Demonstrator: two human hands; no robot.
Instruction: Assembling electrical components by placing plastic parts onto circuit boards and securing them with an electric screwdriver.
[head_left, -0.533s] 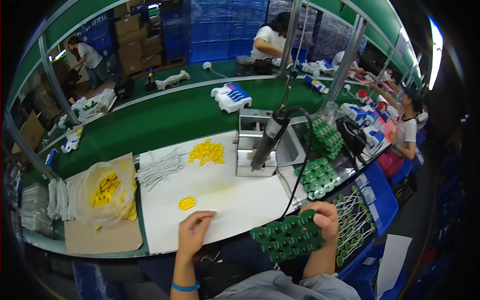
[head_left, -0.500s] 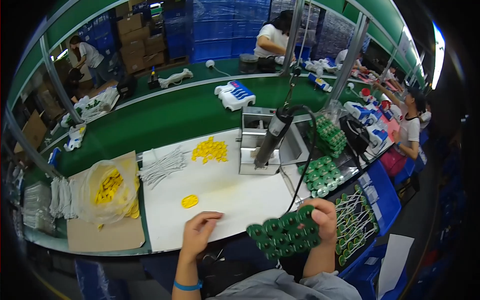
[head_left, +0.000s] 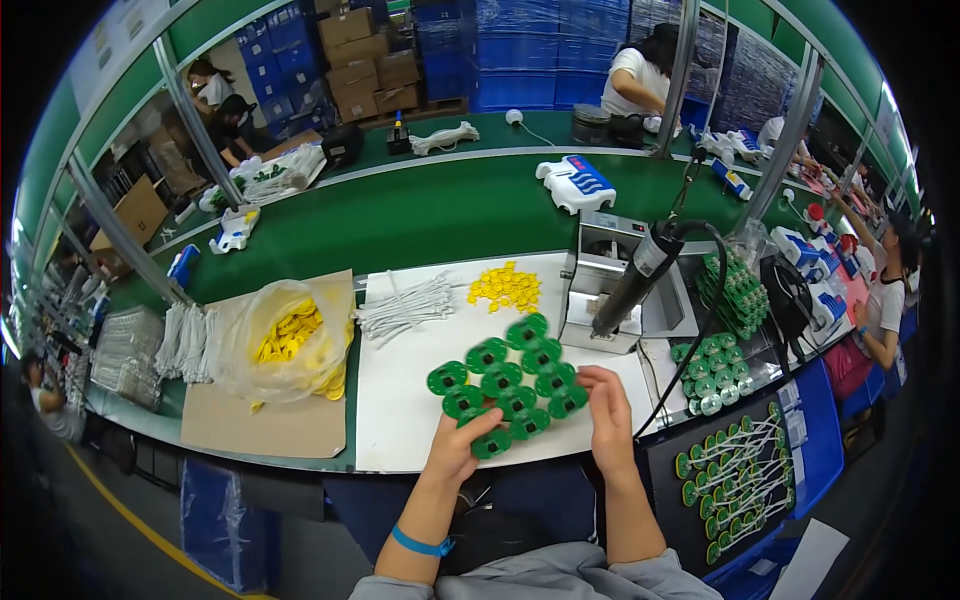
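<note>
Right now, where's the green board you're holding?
In the head view's middle, the green board is in the left hand, over the white sheet, beside the right hand.

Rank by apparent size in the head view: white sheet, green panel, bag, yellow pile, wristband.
1. White sheet
2. Green panel and bag: too alike to rank, the panel likely nearer the camera
3. Yellow pile
4. Wristband

The circuit boards (head_left: 517, 398) in my left hand (head_left: 455, 450) look glossy; left of it, a filmy plastic bag (head_left: 243, 352) (rather crinkled) and matt cardboard (head_left: 262, 432); ahead-right, a smooth metal fixture (head_left: 592, 322).
</note>
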